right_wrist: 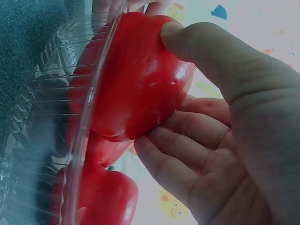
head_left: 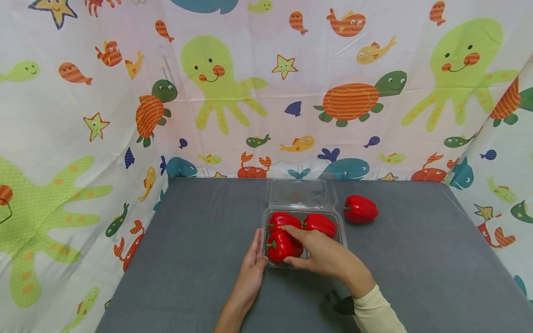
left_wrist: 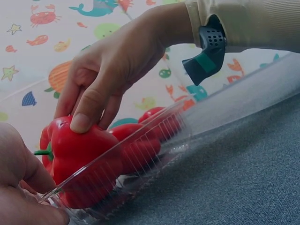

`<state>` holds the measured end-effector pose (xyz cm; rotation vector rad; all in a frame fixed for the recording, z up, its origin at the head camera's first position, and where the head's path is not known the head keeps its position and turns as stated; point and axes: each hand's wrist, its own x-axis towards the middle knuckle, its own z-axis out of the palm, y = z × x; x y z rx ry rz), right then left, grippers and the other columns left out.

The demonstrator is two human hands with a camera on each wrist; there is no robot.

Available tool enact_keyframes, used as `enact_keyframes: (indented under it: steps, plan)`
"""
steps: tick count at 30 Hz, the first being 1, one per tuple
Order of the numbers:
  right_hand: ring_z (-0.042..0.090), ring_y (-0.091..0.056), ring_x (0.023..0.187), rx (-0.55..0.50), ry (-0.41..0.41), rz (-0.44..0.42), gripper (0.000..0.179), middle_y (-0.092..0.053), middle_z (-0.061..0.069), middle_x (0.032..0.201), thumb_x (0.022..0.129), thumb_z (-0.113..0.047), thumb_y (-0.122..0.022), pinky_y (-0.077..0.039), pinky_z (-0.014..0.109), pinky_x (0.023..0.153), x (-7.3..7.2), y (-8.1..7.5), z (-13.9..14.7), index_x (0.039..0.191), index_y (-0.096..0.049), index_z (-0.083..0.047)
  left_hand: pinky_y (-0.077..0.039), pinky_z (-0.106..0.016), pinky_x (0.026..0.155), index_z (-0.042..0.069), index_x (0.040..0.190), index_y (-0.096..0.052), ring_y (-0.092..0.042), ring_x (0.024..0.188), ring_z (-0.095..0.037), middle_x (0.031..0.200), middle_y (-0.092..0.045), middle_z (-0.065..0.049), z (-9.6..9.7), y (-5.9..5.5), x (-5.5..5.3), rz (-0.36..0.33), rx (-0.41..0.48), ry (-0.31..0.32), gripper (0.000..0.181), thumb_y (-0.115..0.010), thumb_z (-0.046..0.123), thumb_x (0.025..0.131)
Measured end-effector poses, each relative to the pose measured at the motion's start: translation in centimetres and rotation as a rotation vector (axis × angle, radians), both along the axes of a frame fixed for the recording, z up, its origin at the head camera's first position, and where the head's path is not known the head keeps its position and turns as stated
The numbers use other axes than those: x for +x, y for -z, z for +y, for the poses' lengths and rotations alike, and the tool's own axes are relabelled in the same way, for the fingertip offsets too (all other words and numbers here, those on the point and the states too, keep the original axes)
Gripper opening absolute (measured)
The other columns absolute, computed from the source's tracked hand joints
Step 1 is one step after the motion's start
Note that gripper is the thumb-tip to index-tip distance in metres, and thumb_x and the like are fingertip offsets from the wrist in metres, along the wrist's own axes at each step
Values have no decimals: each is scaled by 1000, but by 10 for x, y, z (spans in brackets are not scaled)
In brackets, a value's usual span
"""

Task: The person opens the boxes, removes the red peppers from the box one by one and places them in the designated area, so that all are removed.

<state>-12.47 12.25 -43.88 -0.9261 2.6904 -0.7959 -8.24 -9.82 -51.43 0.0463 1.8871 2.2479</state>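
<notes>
A clear plastic clamshell container [head_left: 342, 236] stands on the grey table with its lid [head_left: 301, 193] folded back. Three red bell peppers are inside: one at the front left [head_left: 285, 249], one behind it [head_left: 287, 218] and one at the right [head_left: 321, 224]. My right hand [head_left: 322, 254] grips the front-left pepper between thumb and fingers; the right wrist view shows the thumb [right_wrist: 201, 47] on its near side. At the container's left side, my left hand [head_left: 251, 263] holds the rim, its thumb and fingers pinching the corner in the left wrist view.
Another red bell pepper [head_left: 360, 209] lies on the table, right of the container. A fabric curtain printed with sea animals [head_left: 300, 97] hangs behind the table and along both sides. A dark wrist device [left_wrist: 206, 54] is strapped by the right sleeve.
</notes>
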Motion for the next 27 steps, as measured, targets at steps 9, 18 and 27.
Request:
enact_keyframes:
  steps: [9, 18, 27]
  plan:
    - [14, -69, 101, -25, 19, -14, 86, -74, -5, 122, 82, -39, -91, -64, 29, 81, 3, -9, 1, 156, -52, -15, -14, -38, 128, 12, 171, -3, -4, 164, -20, 179, -4, 0, -1, 2, 0, 5, 4, 10, 78, -38, -5, 104]
    - [20, -68, 110, -68, 23, -6, 84, -71, -1, 130, 83, -32, -90, -65, 36, 84, 3, -14, 6, 156, -51, -13, -11, -36, 130, 12, 171, -3, -3, 163, -18, 178, -5, 1, -1, 0, -1, 15, 18, 11, 75, -33, -7, 105]
    - [18, -68, 114, -53, 53, 24, 87, -70, -2, 133, 82, -37, -91, -65, 33, 85, 3, -17, 13, 157, -51, -19, -9, -39, 131, 12, 171, -3, -2, 163, -17, 178, -5, 1, -1, 0, 0, 9, 9, 12, 76, -34, -8, 105]
